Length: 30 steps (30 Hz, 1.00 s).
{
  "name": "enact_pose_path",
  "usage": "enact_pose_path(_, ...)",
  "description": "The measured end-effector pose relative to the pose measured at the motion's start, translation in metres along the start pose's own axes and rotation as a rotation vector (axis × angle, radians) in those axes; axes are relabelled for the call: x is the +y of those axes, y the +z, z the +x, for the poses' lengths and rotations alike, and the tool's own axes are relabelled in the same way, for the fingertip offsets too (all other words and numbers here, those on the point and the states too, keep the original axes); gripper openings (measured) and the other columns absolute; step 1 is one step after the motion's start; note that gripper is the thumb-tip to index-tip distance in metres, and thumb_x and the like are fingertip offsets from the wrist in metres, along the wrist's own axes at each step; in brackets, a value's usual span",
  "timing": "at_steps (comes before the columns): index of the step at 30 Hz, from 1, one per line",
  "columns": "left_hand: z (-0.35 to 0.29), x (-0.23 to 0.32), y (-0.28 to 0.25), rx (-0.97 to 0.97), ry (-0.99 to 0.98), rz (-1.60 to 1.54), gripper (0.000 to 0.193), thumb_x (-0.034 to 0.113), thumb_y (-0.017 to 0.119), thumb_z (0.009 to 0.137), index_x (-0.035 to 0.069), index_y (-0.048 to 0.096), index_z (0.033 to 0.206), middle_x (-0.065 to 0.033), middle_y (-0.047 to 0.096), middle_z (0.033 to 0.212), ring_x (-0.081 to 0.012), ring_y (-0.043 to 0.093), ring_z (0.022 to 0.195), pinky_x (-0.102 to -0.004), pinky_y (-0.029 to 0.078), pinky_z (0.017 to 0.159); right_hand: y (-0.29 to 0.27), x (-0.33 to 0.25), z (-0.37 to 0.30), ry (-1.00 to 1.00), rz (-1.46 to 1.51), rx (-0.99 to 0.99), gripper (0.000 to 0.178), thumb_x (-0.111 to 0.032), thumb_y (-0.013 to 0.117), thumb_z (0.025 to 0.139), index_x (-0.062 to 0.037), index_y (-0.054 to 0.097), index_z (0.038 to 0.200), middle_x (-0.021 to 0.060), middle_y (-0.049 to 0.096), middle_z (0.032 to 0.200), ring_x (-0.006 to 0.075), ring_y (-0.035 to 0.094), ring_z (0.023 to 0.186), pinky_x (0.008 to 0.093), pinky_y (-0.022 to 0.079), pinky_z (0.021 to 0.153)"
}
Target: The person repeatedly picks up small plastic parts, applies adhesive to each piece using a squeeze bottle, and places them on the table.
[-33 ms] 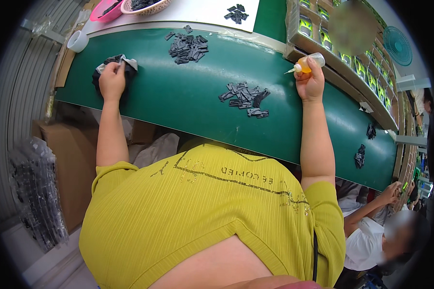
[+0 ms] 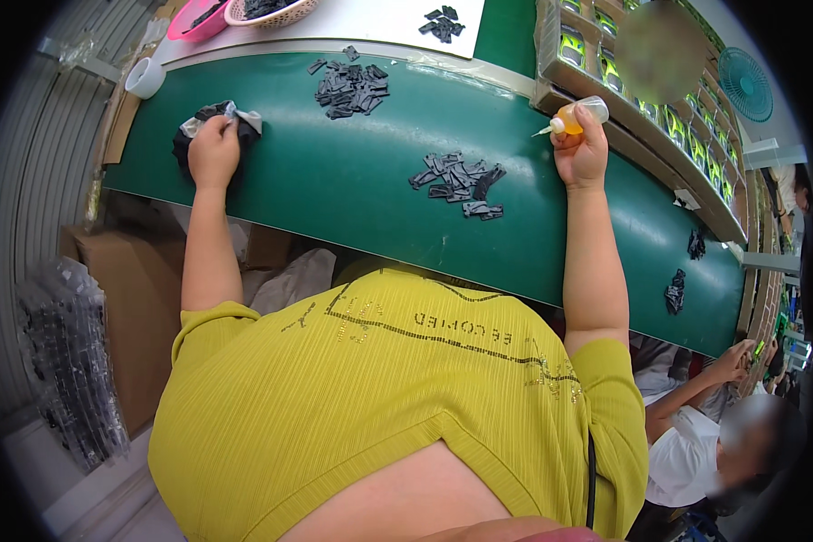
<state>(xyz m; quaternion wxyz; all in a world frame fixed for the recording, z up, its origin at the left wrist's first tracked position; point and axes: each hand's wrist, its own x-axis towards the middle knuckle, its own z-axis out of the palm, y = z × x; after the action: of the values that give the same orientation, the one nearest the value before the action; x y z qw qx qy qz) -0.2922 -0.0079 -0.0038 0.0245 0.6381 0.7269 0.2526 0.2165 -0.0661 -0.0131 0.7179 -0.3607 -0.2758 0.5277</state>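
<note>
My left hand [image 2: 214,155] is at the far left of the green table, its fingers closed on a crumpled black and white cloth [image 2: 249,119]. Whether anything small is pinched along with the cloth cannot be seen. On the right, my right hand [image 2: 580,161] grips a clear squeeze bottle [image 2: 569,119] of orange liquid, its thin nozzle pointing left above the table. Two piles of small black plastic parts lie between my hands: a far pile [image 2: 350,88] and a nearer pile [image 2: 459,181].
Pink [image 2: 190,25] and beige baskets [image 2: 275,14] hold dark parts on a white board [image 2: 361,34]. A white tape roll [image 2: 145,79] sits at the left. Boxed green-and-black items [image 2: 571,50] stand at the right. Another person [image 2: 686,452] is at lower right.
My left hand has shifted very slightly, and its fingers and the white part of the cloth sit a little differently. My right hand and the bottle stay in place.
</note>
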Motion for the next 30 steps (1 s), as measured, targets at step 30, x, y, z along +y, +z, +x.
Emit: enact_pose_path(30,-0.057,0.297,0.078,-1.009,0.200,-0.906,0.011,0.012,0.066,0.078,0.002,0.064,0.078,-0.0066,0.065,0.074,-0.0143,0.061,0.062,-0.0270,0.049,0.052,0.009,-0.005,-0.003,0.080,-0.036,-0.024,0.018,-0.018,0.059,0.085,-0.0070,0.052,0.098,0.0040,0.058,0.083,0.0128,0.057,0.067,0.0215,0.041,0.050)
